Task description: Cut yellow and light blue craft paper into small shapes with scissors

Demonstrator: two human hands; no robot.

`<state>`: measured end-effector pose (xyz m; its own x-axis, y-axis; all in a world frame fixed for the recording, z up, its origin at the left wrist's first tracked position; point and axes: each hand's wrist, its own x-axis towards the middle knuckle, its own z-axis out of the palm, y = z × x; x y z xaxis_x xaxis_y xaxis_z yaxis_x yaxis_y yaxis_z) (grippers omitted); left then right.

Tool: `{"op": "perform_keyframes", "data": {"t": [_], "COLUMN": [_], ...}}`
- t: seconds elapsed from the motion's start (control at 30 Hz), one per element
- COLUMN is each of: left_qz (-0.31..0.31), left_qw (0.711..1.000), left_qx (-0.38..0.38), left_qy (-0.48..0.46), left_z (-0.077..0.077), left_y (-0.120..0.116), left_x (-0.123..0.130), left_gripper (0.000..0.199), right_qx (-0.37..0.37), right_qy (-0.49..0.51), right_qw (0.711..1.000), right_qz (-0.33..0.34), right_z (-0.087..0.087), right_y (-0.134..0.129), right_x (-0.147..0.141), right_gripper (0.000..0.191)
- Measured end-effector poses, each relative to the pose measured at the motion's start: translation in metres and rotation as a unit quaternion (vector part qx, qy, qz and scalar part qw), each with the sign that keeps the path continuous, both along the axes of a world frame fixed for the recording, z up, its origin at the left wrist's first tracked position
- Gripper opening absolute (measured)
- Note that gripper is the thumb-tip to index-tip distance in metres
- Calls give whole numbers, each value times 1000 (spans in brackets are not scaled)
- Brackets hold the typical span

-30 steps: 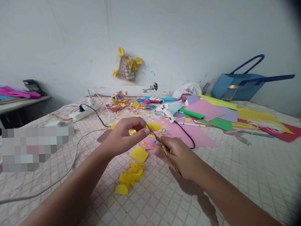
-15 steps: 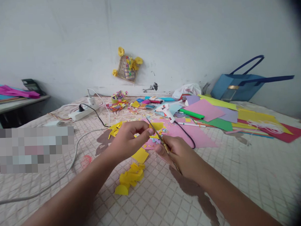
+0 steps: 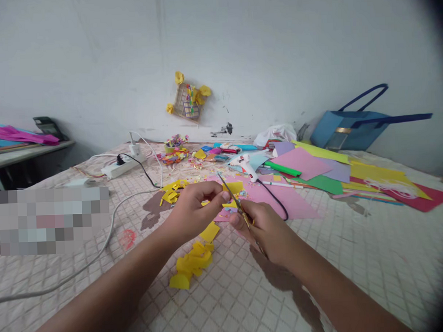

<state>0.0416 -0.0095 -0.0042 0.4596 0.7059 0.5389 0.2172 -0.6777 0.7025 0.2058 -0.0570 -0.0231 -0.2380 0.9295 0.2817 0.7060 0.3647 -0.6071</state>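
My right hand (image 3: 269,227) is closed around a pair of scissors (image 3: 227,186), whose blades point up and to the left. Thumb and fingers of my left hand (image 3: 194,208) pinch a small piece of yellow paper (image 3: 229,204) beside the blades. Whether the blades touch the paper cannot be made out. Just beyond them shows another yellow paper piece (image 3: 237,187). Under my left wrist is a yellow square (image 3: 211,231), and nearer me a heap of cut yellow pieces (image 3: 192,261). Yellow strips (image 3: 169,191) lie left of my left hand.
A white glue gun (image 3: 246,166) lies on the far side, its black cord curving over a pink sheet (image 3: 299,206). Coloured sheets (image 3: 301,163) and a blue bag (image 3: 351,127) are at right. A power strip (image 3: 121,167) with cables is at left.
Both hands have stayed almost in place, with the scissors and the yellow paper still held. The left hand and the blades have shifted slightly right; the whole view has moved a little.
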Motion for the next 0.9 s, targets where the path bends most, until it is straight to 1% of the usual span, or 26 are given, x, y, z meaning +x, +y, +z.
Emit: {"op": "perform_keyframes", "data": {"t": [0.2,0.4,0.53,0.63,0.8,0.9], "left_qz": [11,30,29,29,20,25], "left_qw": [1000,998,997,999,996,994], "left_qx": [-10,-38,-49,-20,92,106], "left_qy": [5,-35,-49,-37,-4,-31], "left_z": [-2,-7,-10,-8,-4,-4], "left_y": [-3,-6,-8,-9,-6,-4], "left_x": [3,6,8,8,4,1], "left_gripper": [28,30,30,31,31,25], "right_qx": [23,13,11,13,10,9], "right_qy": [-6,-5,1,6,16,16], "right_qw": [1000,1000,1000,1000,1000,1000], "right_qz": [-3,1,2,4,12,6], "right_z": [-1,-3,-3,-3,-3,-2], "right_y": [-1,0,-2,-2,-1,-1], "right_x": [-1,-1,-2,-3,-3,-4], "right_gripper": [41,40,37,36,36,36]}}
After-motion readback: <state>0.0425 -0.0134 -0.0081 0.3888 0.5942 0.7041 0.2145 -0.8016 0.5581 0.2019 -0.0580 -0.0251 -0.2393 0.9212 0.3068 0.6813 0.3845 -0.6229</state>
